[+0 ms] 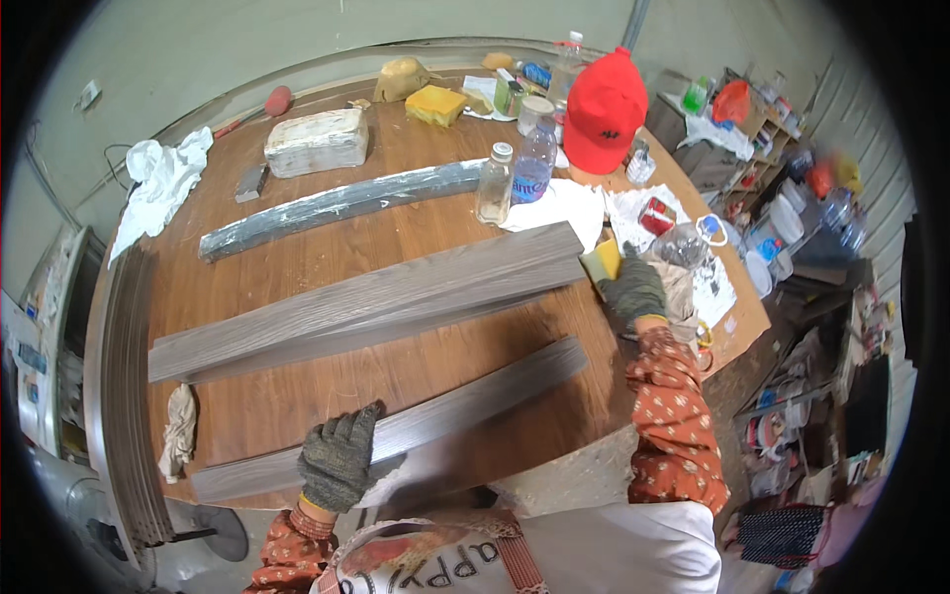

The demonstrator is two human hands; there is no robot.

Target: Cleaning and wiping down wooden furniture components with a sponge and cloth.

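Observation:
A grey wood-grain strip lies along the near edge of the brown table. My left hand, in a dark knitted glove, grips it near its left half, fingers closed over its upper side. My right hand, gloved the same way, is at the table's right side. Its fingers close on a yellow sponge with a pale face, just past the right end of a stack of longer grey strips. The right thumb and the sponge's underside are hidden. A crumpled beige cloth lies beside the right hand.
Farther back are a grey-white bar, a wrapped block, a glass jar, a plastic bottle and a red cap. More long strips stand along the left edge. A twisted rag lies at near left.

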